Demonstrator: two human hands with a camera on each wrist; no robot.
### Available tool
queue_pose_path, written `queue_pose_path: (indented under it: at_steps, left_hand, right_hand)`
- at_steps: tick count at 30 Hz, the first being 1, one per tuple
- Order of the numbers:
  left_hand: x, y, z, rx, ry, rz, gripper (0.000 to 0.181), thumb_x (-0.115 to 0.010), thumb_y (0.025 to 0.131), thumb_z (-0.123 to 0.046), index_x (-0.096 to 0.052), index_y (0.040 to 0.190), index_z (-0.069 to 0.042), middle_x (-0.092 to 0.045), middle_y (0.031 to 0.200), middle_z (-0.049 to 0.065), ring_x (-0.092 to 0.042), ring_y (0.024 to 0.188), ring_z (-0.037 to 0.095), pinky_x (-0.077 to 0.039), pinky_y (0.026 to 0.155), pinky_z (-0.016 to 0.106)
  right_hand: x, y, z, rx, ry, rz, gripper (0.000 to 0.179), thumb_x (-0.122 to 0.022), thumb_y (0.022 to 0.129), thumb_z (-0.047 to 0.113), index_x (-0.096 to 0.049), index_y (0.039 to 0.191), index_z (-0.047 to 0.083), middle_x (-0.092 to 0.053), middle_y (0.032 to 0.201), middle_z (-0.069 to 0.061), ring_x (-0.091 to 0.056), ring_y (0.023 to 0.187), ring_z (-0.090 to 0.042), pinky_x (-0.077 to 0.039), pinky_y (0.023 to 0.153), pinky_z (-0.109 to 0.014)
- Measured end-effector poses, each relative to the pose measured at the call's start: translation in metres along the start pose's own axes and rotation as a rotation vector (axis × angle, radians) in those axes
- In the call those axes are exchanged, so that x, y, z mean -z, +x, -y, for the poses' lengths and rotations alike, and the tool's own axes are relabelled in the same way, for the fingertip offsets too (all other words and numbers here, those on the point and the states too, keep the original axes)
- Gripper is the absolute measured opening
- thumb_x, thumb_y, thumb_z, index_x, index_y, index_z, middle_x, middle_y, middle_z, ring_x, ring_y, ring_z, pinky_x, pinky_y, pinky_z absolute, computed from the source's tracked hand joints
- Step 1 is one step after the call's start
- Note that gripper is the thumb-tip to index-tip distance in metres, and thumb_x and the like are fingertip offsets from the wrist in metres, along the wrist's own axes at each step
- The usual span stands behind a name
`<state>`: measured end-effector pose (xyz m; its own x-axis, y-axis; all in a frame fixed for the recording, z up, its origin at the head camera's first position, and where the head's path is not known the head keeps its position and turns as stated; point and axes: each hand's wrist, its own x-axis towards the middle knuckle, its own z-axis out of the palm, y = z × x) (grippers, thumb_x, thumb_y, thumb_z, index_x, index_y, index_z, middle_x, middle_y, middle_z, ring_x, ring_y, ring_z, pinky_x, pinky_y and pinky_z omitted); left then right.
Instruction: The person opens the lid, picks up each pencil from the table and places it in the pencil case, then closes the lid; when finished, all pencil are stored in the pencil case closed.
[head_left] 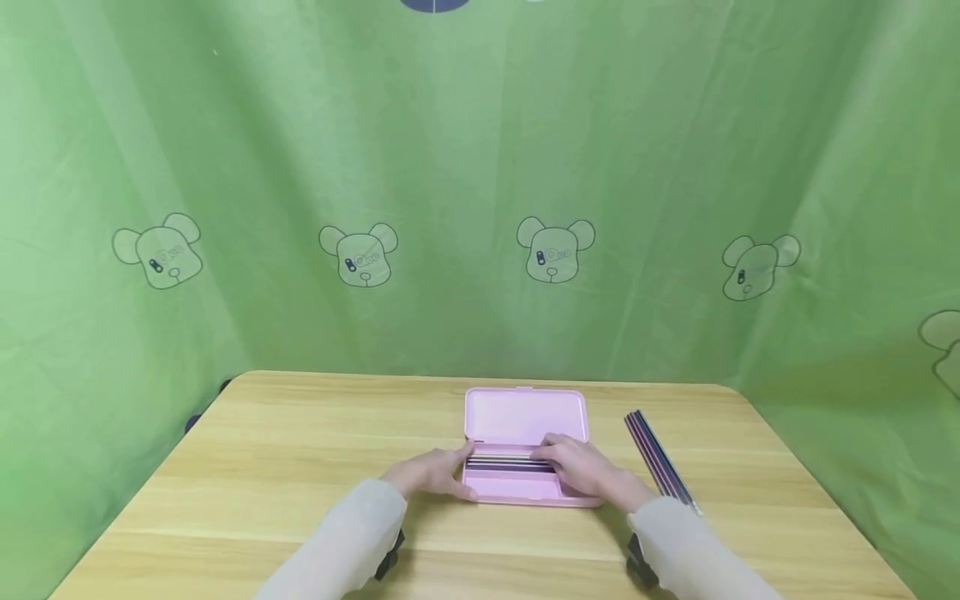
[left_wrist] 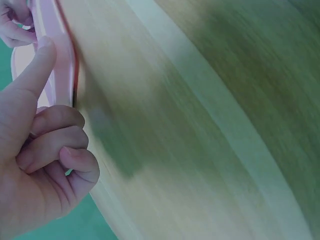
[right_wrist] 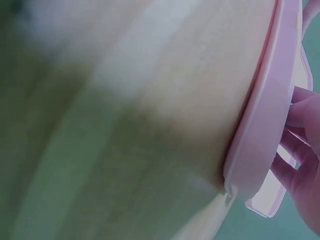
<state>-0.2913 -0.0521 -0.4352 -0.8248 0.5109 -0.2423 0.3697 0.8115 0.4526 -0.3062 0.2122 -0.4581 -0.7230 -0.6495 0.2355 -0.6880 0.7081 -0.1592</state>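
Note:
An open pink pencil case (head_left: pixel 525 502) lies on the table, its lid (head_left: pixel 525 415) tipped back. Several dark pencils (head_left: pixel 498 463) lie lengthwise inside. My left hand (head_left: pixel 431 473) holds the case's left end, thumb at the front corner and a finger at the back. In the left wrist view, that thumb (left_wrist: pixel 37 67) lies along the pink wall while the other fingers curl. My right hand (head_left: pixel 581 467) reaches into the case's right part, fingers bent over the pencils' right ends. Its fingertips are hidden, and the right wrist view shows no pencils between them.
Right of the case, more dark pencils (head_left: pixel 656 454) lie side by side at a slant, partly behind the right sleeve (head_left: pixel 693 542). The wooden table (head_left: pixel 315 433) ends at a green curtain (head_left: pixel 450 333) with bear-head outlines.

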Motion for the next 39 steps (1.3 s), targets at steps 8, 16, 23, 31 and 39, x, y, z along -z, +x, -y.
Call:
queue_pose_path:
  at_steps: [8, 16, 23, 31, 39]
  left_hand:
    - [-0.001, -0.002, 0.0, 0.023, 0.023, 0.005, 0.09, -0.068, 0.076, -0.044, -0.022, 0.145, -0.008, -0.04, 0.139, 0.018, -0.041, 0.126, 0.032, -0.032, 0.106, 0.042]
    - [-0.003, 0.0, 0.002, 0.02, 0.023, 0.008, 0.091, -0.069, 0.076, -0.044, -0.022, 0.145, -0.008, -0.041, 0.138, 0.019, -0.041, 0.125, 0.032, -0.032, 0.106, 0.042]
    - [-0.003, 0.002, 0.003, 0.013, 0.01, 0.008, 0.092, -0.069, 0.076, -0.044, -0.021, 0.145, -0.008, -0.041, 0.138, 0.02, -0.041, 0.125, 0.033, -0.032, 0.106, 0.043]
    - [-0.002, 0.003, 0.004, 0.003, 0.007, 0.015, 0.093, -0.068, 0.076, -0.044, -0.019, 0.146, -0.008, -0.039, 0.139, 0.019, -0.04, 0.126, 0.032, -0.031, 0.107, 0.042]
    - [-0.004, 0.002, 0.005, -0.006, -0.006, 0.019, 0.093, -0.068, 0.077, -0.044, -0.018, 0.146, -0.008, -0.038, 0.14, 0.019, -0.039, 0.127, 0.032, -0.03, 0.107, 0.043]
  right_hand:
    - [0.003, -0.005, -0.006, -0.045, 0.395, -0.053, 0.022, -0.054, 0.084, -0.006, -0.064, 0.104, -0.006, -0.063, 0.091, -0.01, -0.059, 0.086, -0.021, -0.051, 0.081, -0.033]
    - [0.014, -0.016, -0.012, -0.115, 0.443, -0.062, 0.022, -0.055, 0.085, -0.003, -0.062, 0.105, -0.007, -0.063, 0.097, -0.015, -0.059, 0.091, -0.029, -0.052, 0.082, -0.035]
    - [0.027, -0.034, -0.024, -0.184, 0.444, -0.074, 0.023, -0.055, 0.087, 0.001, -0.061, 0.108, -0.006, -0.062, 0.104, -0.02, -0.058, 0.094, -0.033, -0.052, 0.078, -0.034]
    - [0.035, -0.059, -0.044, -0.253, 0.357, -0.139, 0.022, -0.058, 0.085, 0.002, -0.064, 0.106, -0.002, -0.064, 0.104, -0.018, -0.06, 0.089, -0.027, -0.052, 0.075, -0.038]
    - [0.042, -0.088, -0.064, -0.318, 0.34, -0.181, 0.023, -0.058, 0.086, 0.001, -0.062, 0.107, -0.006, -0.064, 0.1, -0.018, -0.06, 0.089, -0.025, -0.051, 0.078, -0.031]
